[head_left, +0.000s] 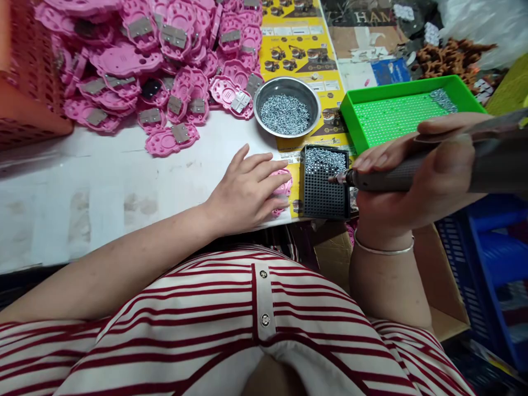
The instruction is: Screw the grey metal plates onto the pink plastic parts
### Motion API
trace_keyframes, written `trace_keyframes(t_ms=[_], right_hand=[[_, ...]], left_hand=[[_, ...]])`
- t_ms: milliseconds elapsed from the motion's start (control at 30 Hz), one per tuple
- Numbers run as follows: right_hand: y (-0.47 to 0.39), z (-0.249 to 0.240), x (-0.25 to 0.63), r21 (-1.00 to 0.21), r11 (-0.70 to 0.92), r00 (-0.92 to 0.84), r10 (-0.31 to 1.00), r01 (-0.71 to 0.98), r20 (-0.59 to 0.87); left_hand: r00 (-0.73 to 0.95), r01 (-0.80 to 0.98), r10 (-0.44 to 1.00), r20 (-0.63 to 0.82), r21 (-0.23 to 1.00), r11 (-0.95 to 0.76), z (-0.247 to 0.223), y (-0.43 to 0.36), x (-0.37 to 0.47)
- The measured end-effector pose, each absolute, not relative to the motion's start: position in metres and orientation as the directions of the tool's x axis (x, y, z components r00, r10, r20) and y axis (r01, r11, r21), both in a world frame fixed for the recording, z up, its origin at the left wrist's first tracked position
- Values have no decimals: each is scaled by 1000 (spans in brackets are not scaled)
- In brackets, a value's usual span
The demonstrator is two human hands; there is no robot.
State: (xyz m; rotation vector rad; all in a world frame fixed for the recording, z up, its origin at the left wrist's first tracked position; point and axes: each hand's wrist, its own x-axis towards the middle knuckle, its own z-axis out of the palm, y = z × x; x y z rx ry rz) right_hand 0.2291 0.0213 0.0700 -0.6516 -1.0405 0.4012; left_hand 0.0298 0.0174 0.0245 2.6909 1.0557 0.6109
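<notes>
"So, what are both hands up to?"

"Left hand (249, 190) lies flat, fingers spread, not gripping anything, over a pink plastic piece (284, 186) by the near edge of the table (173, 192). Right hand (414, 203) is wrapped round a power screwdriver (388, 175), its bit (340, 178) poking over a black tray (325, 199) of small silvery screws (330, 158)."

"Anything sketchy?"

"Imo yeah. With just a loose palm on it, that piece could skid if the driver shoves sideways, and a slipping bit could nick a fingertip. Tray's near the edge too, so one wrist bump could spill the lot."

"What can't you see?"

"Most of the piece, it's under the fingers. The screwdriver's back end runs out of view. Maybe there's a screw on the bit, but it's too tiny to swear to."
</notes>
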Motion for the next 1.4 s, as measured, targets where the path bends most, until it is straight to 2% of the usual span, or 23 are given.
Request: trace_keyframes(t_ms=[200, 367, 467, 667, 900, 1033, 1200, 1400], right_hand=[[14, 73, 236, -638, 768, 456, 585, -49, 670], [3, 69, 245, -658, 749, 399, 628, -75, 668], [1, 67, 251, -636, 765, 363, 623, -100, 693], [3, 72, 247, -655, 755, 471, 579, -4, 665], [18, 67, 235, -661, 749, 475, 572, 29, 669], [27, 57, 232, -697, 716, 413, 630, 20, 658], [32, 50, 229, -725, 671, 425, 617, 154, 662], [39, 44, 230, -681, 731, 387, 617, 41, 685]], left_hand=[[725, 545, 654, 216, 401, -737, 52, 62, 77], [877, 428, 477, 58, 354, -831, 49, 94, 117], [911, 385, 411, 29, 298, -874, 44, 103, 124], [876, 447, 472, 96, 201, -872, 46, 112, 119], [761, 500, 592, 266, 340, -796, 47, 73, 72], [703, 525, 625, 338, 346, -778, 34, 34, 44], [654, 540, 625, 426, 317, -780, 18, 11, 31], [647, 549, 636, 421, 321, -772, 13, 11, 29]])
